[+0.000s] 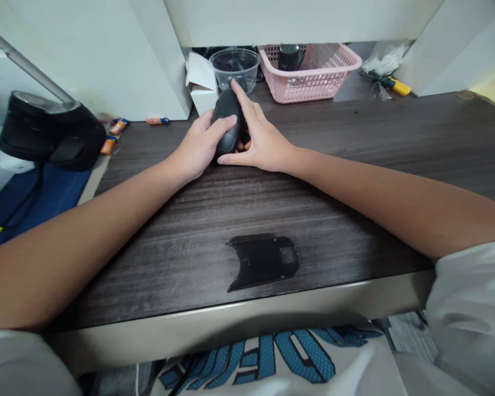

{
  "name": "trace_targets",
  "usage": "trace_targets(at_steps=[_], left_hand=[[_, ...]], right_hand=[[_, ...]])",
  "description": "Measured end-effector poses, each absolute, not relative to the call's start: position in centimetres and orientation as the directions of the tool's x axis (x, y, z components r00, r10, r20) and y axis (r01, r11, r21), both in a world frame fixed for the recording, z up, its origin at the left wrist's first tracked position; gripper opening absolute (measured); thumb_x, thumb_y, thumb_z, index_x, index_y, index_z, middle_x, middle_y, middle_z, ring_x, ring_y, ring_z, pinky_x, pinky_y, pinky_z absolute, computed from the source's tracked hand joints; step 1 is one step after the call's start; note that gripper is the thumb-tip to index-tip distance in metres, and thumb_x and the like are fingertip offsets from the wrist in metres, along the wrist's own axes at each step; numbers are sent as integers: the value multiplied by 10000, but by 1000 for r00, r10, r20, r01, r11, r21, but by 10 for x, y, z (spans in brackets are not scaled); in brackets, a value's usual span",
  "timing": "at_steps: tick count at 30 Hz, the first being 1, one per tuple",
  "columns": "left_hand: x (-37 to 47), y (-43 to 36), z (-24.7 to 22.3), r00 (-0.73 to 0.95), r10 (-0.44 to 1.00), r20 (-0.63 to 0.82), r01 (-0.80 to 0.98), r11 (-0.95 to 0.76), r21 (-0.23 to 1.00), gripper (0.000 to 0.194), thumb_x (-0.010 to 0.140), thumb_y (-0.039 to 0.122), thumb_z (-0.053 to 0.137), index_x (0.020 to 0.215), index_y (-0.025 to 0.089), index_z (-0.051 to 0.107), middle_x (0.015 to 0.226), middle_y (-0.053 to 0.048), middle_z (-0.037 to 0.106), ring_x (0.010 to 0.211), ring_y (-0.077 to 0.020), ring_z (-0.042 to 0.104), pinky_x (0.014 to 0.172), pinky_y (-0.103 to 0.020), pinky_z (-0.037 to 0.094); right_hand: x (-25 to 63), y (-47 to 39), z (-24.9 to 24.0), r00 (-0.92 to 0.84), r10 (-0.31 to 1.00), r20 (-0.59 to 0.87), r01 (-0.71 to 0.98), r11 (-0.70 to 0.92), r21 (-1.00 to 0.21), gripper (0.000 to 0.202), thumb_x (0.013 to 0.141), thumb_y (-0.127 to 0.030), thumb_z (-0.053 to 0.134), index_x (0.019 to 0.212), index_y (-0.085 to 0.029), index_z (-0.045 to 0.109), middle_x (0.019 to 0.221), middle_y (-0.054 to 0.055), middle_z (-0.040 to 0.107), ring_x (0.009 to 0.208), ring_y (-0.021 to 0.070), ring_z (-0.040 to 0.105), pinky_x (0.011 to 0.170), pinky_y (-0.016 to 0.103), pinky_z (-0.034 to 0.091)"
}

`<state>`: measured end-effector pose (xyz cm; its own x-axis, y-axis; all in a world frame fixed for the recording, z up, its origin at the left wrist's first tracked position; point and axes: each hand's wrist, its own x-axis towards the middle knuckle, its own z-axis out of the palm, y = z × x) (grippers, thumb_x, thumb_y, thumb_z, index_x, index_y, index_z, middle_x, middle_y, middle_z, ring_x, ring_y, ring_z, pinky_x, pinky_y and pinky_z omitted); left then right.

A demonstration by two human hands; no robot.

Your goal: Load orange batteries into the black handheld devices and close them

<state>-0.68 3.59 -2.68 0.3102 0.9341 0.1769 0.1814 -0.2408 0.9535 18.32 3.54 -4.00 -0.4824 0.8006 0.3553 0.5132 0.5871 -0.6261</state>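
A black computer mouse point(226, 124) is held up on its side above the desk, toward the back. My left hand point(202, 137) is closed on it, the thumb pressed over its dark shell. Against its right side, my right hand point(264, 132) curves around it, index finger along the top and thumb near the bottom end. A bit of an orange battery point(247, 144) shows between my right palm and the mouse; whether it sits in the mouse or in my fingers is hidden. Nearer me, the mouse's black curved cover point(266, 261) lies loose on the desk.
Behind my hands stand a white box point(202, 82), a clear plastic tub point(236, 69) and a pink basket point(309, 82) holding a black cup point(289, 57). Several orange batteries point(157, 121) lie at the left, near a black lamp base point(51, 132). A yellow-tipped tool point(398, 86) lies back right.
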Motion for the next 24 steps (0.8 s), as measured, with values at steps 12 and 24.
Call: trace_targets(at_steps=[12,24], left_hand=[[-7,36,-27,293,942,161,158,-214,964,305,937,591,697,1028,302,657,923,-53,787,1000,-305,787,866,-468,653],[-6,36,-28,304,934,188,156,-243,957,314,974,582,668,1052,277,652,942,-63,781,1006,-291,790,867,-443,664]], right_hand=[[183,34,-38,-478,806,350,506,578,-641,1516,776,-585,893,1723,-400,-275,1811,115,223,1504,412,529,1239,618,498],[184,37,-42,-488,786,380,466,603,-648,1509,797,-566,899,1723,-384,-278,1807,147,198,1493,420,531,1232,607,495]])
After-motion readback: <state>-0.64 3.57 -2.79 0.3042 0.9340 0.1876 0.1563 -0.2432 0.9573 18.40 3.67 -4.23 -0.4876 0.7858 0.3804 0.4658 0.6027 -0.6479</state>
